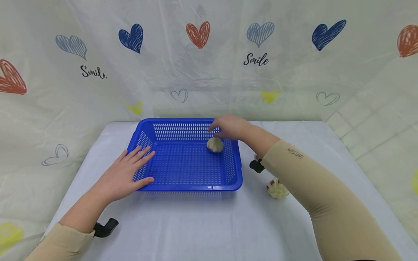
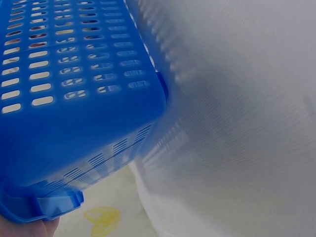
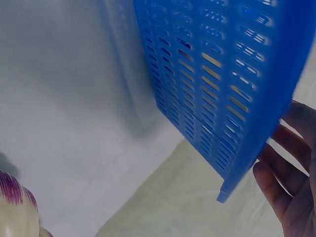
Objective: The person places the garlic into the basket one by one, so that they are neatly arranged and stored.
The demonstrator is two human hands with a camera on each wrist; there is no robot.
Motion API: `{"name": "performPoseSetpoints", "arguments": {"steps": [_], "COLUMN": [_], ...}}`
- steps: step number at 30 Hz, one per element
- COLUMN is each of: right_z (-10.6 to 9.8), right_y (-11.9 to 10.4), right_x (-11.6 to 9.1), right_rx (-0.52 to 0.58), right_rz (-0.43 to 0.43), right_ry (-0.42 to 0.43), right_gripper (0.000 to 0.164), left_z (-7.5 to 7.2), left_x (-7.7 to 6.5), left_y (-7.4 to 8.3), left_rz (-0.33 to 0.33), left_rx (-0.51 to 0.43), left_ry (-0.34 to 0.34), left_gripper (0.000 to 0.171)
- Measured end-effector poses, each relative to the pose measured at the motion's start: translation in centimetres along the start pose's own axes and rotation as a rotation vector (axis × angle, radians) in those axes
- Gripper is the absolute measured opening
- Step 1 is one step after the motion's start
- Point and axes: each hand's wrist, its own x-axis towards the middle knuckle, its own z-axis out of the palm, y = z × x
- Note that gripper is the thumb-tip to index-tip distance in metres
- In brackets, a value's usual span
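A blue plastic basket (image 1: 183, 187) with slotted walls stands on the table. Inside, near its right wall, lies a pale garlic bulb (image 1: 215, 145). My right hand (image 1: 232, 127) reaches over the back right corner, just above that bulb, with its fingers loosely bent and apart. In the right wrist view the fingers (image 3: 284, 173) hang beside the basket rim with nothing between them. My left hand (image 1: 122, 177) rests at the basket's left front corner, fingers spread across the rim and thumb along the front edge.
A garlic bulb with purple streaks (image 1: 277, 188) lies on the white-covered table (image 1: 183, 228), right of the basket, partly behind my right sleeve (image 1: 313, 188). Another shows only as a sliver by the black wrist camera (image 1: 257, 166). A heart-printed sheet (image 1: 222, 72) hangs behind.
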Motion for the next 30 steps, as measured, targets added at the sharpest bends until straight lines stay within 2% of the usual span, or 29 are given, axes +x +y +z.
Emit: {"name": "performPoseSetpoints", "arguments": {"steps": [8,12,20,25,30], "right_z": [-0.9,-1.7,-3.1,-2.7,-1.5], "right_y": [0.3,0.7,1.4,2.3,2.8], "right_x": [-1.3,-2.6,-6.4,-9.3,-12.7], "right_rx": [0.083,0.131,0.16,0.16,0.154], "right_rz": [0.016,0.05,0.095,0.096,0.138], "right_ry": [0.037,0.06,0.066,0.068,0.042], "right_gripper": [0.033,0.033,0.03,0.027,0.026], "left_z": [-0.3,-0.3,-0.3,-0.4,-0.4], "left_x": [-0.1,-0.1,-0.1,-0.1,-0.1], "left_y": [0.1,0.1,0.1,0.2,0.3], "left_rz": [0.002,0.001,0.003,0.002,0.003], "left_rx": [-0.006,-0.009,-0.003,-0.009,-0.011], "left_ry": [-0.007,-0.009,-0.004,-0.005,-0.003], "left_gripper": [0.085,0.086,0.085,0.084,0.084]}}
